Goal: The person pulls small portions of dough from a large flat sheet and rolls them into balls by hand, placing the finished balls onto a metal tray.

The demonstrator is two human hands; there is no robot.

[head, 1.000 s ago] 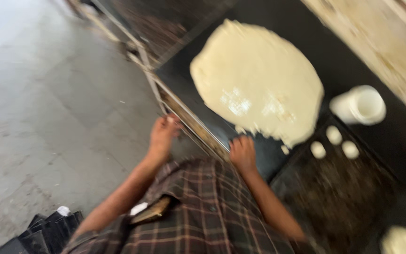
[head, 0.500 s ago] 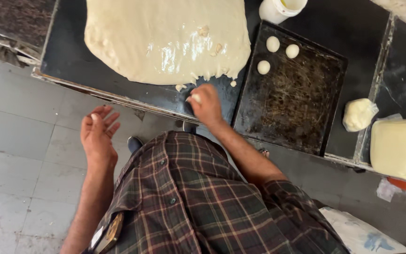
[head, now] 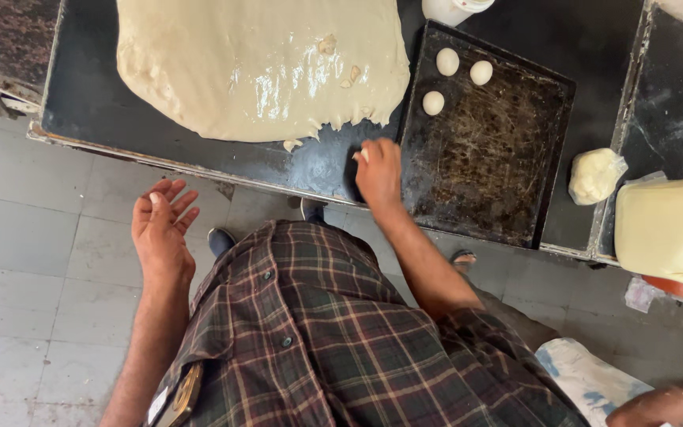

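Observation:
A wide, thin sheet of pale dough (head: 258, 63) lies spread on the black worktop (head: 88, 103). My right hand (head: 377, 170) rests on the worktop just below the sheet's ragged lower edge, fingers curled, a small white bit of dough at the fingertips. My left hand (head: 161, 229) hangs over the floor in front of the counter, palm up, fingers apart, holding nothing. Three small dough balls (head: 456, 75) sit at the top left of a dark metal tray (head: 492, 158) right of my right hand.
A bagged lump of dough (head: 594, 175) lies right of the tray. A large pale yellow wrapped block (head: 669, 229) sits at the right edge. A white container (head: 452, 9) stands above the tray. Grey tiled floor (head: 33, 261) lies left. Another person's arm (head: 666, 403) shows at bottom right.
The view has swung to look straight down. My left hand left the counter edge and now hangs open over the floor. My right hand stays at the dough sheet's lower edge.

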